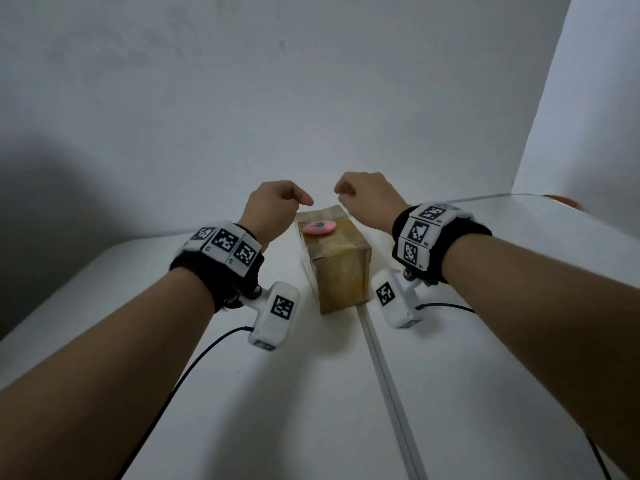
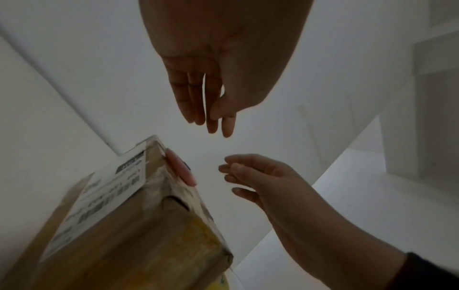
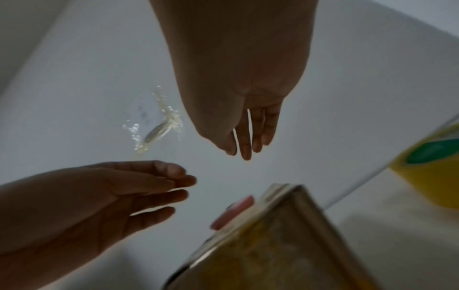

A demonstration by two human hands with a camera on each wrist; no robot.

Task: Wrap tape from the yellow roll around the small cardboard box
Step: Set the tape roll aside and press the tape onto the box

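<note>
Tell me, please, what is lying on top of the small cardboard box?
A pink oval object with a small teal spot lies on the small cardboard box. Neither hand touches it. Its underside and the box's contents are hidden.

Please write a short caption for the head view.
Both hands hover empty above a cardboard box topped by a pink object.

Both forearms are bare. The left wrist carries a black band (image 1: 211,271) topped with white tiles printed in black square codes. A white camera block (image 1: 275,315) with its own code hangs at the band's 4 o'clock, trailing a thin dark cable (image 1: 194,362). The right wrist wears a matching band (image 1: 440,237), block (image 1: 398,299) and cable (image 1: 446,306).
</note>
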